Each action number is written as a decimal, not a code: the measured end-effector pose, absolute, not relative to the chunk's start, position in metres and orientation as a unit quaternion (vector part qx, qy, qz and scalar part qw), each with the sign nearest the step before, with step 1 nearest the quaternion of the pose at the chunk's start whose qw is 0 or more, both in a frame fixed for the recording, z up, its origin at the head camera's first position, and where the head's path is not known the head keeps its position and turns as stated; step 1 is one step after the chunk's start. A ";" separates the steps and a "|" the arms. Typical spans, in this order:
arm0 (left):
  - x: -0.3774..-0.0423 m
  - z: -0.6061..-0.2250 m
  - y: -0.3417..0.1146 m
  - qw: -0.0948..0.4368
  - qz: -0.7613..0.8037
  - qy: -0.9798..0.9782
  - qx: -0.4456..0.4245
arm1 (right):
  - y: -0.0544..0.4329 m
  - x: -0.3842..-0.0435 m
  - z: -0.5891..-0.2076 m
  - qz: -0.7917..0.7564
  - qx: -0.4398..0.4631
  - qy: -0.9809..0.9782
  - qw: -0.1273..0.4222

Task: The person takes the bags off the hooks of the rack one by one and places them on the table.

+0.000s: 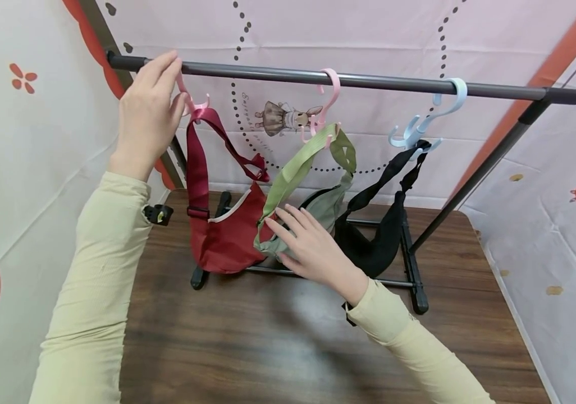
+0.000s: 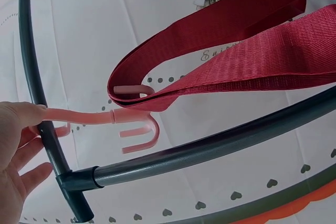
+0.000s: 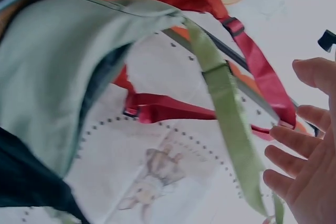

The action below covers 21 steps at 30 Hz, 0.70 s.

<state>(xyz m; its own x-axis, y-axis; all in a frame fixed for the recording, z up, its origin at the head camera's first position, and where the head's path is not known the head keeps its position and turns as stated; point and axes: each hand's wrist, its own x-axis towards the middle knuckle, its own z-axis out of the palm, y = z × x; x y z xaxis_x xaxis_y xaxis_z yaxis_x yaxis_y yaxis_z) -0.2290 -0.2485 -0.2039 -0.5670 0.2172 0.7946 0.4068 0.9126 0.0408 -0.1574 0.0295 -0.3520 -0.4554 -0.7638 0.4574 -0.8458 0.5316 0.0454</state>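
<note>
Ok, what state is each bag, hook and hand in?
Left hook: on rail
Middle hook: on rail
Blue hook: on rail
Red bag: hanging from left hook
Green bag: hanging from middle hook
Black bag: hanging from blue hook
Left hand: pinching left hook
Right hand: spread, holding nothing

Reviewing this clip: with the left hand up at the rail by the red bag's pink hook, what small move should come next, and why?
I'd probably have the left hand release the pink hook carrying the red bag: the hook curves over the rail and the red strap loops round one of its prongs, so it looks able to hang unaided.
</note>
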 end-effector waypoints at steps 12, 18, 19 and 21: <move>-0.228 -0.201 -0.246 0.434 -0.132 -0.873 -0.179 | -0.023 -0.193 -0.299 0.101 0.498 -0.820 0.264; -0.227 -0.198 -0.245 0.434 -0.137 -0.874 -0.170 | -0.046 -0.218 -0.276 0.143 0.435 -0.854 0.246; -0.227 -0.198 -0.245 0.434 -0.138 -0.874 -0.169 | -0.049 -0.222 -0.273 0.152 0.418 -0.863 0.240; -0.227 -0.197 -0.244 0.434 -0.137 -0.874 -0.169 | -0.056 -0.230 -0.267 0.175 0.385 -0.877 0.228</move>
